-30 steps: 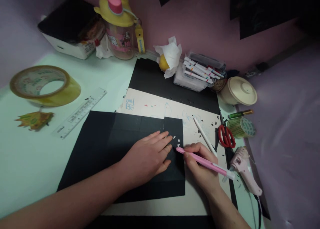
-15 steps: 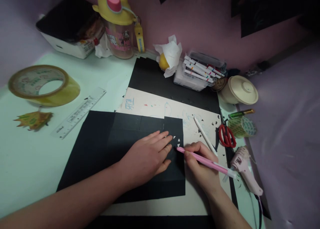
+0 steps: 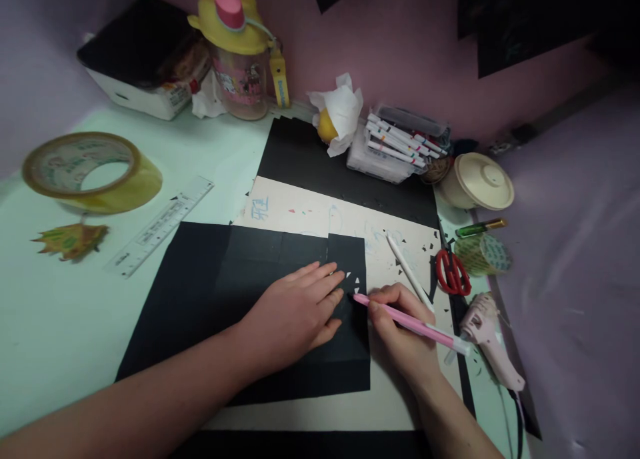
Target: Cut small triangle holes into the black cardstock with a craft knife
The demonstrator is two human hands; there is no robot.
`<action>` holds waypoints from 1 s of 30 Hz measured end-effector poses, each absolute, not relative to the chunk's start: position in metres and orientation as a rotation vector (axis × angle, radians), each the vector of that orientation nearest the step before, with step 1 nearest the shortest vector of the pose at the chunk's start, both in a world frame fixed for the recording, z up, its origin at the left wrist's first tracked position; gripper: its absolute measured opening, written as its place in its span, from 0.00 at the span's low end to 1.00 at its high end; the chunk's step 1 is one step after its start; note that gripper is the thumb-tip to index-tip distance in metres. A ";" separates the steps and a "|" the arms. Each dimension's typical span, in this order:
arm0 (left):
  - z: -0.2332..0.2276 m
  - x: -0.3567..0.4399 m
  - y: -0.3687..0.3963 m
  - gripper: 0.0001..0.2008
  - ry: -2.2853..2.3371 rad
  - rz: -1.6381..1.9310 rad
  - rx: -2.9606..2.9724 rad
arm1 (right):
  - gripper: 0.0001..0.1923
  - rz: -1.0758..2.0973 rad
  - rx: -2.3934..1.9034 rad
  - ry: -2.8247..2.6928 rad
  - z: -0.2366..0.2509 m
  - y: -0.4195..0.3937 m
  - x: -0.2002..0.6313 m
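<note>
The left hand [image 3: 295,315] lies palm down on a large sheet of black paper [image 3: 200,292], fingers straight and close together, pressing it flat against the cream cardboard sheet [image 3: 310,212] beneath. The right hand [image 3: 400,339] pinches a slim pink craft knife with a white end [image 3: 411,323] between thumb and fingertips, its tip touching the black paper near that sheet's right edge, just beside the left fingertips and a few small triangular cut-outs [image 3: 354,282] showing pale through the black. Blue handwriting [image 3: 260,207] sits at the cardboard's upper left corner, too small to read; faint blue scribbles lie further right. A white pen-like stick [image 3: 409,271] rests on the cardboard above the right hand, among tiny black paper scraps. Red-handled scissors [image 3: 453,272] and a pale pink glue gun [image 3: 487,335] crowd the right margin, with a roll of greenish patterned tape [image 3: 483,254] and a cream lidded bowl [image 3: 477,181] behind them. A stack of white marker pens [image 3: 400,145] stands at the back, their print unreadable. The clear ruler [image 3: 160,225] shows fine markings that cannot be made out, and the wide roll of brownish packing tape [image 3: 93,172] carries blurred print on its core. A yellow-lidded drinking bottle with a cartoon label [image 3: 240,52] stands by the wall. The pale green tabletop [image 3: 60,325] is open to the left of the black paper.
</note>
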State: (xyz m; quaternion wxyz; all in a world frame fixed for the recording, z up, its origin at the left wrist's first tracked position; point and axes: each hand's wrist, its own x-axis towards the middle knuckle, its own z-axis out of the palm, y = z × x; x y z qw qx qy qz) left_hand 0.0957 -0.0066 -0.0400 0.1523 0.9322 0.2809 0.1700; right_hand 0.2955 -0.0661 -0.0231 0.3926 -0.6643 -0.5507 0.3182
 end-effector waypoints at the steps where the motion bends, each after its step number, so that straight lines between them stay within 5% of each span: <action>1: -0.040 0.096 -0.007 0.17 0.804 0.491 2.681 | 0.05 0.805 -1.688 -1.413 -0.023 -0.066 0.295; 30: -0.043 0.095 -0.006 0.16 0.769 0.599 2.717 | 0.06 0.807 -1.614 -1.324 -0.028 -0.068 0.296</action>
